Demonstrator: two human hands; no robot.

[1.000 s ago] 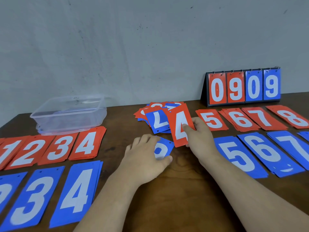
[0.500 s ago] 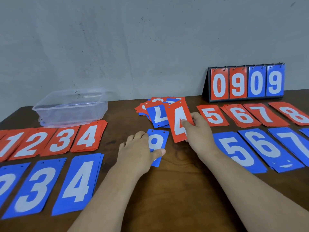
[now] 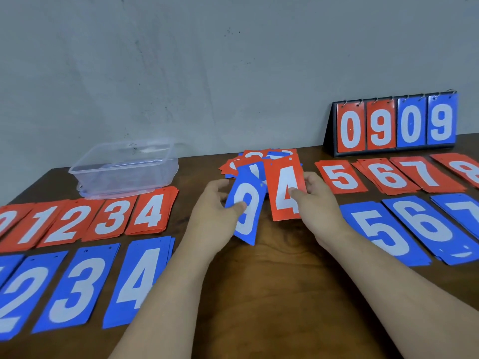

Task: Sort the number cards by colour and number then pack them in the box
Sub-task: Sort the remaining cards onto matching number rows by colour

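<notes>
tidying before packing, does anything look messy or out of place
The middle heap is a jumble of red and blue cards overlapping at angles, unlike the neat rows. At the blue 6 pile's near edge a lower card pokes out askew, showing a white arc.

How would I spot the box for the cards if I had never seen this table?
Start at the dark wooden table, at its back left by the grey wall. Right behind the red 3 pile and red 4 pile stands the box. It is the only see-through thing there, a clear plastic tub among flat red and blue cards.
</notes>
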